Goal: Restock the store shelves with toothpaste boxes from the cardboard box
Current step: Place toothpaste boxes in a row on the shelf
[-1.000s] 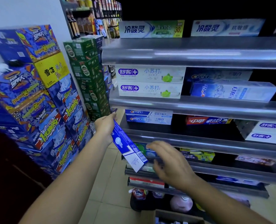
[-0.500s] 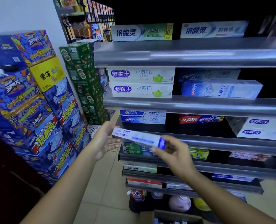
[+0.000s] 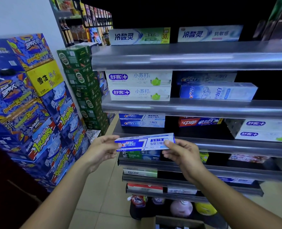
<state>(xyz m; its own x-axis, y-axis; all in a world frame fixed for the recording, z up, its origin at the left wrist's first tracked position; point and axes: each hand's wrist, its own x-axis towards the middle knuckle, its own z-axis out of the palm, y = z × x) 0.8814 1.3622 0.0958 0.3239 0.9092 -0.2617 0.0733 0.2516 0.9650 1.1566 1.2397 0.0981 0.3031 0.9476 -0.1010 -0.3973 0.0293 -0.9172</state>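
One blue-white Crest toothpaste carton (image 3: 143,142) pinched level, L hand (image 3: 100,151) 9 o'clock, R hand (image 3: 181,154) 3; prob. placing step, nxt slide onto grey metal shelf (image 3: 194,132), 12.

— We take the Crest toothpaste box (image 3: 145,143) for printed paperboard: smooth, with a light sheen along its top edge.
— We agree. The shelf lips (image 3: 186,61) look like grey metal to us, satin, with long soft highlights.
— The Crest pack (image 3: 219,92) on the second shelf seems cased in clear, glossy plastic.
— We read the blue cartons (image 3: 38,113) and green cartons (image 3: 81,76) as printed cardboard, mostly matt.
— The floor tiles (image 3: 104,195) look smooth and faintly glossy; the cardboard box (image 3: 149,223) is plain brown, matt.
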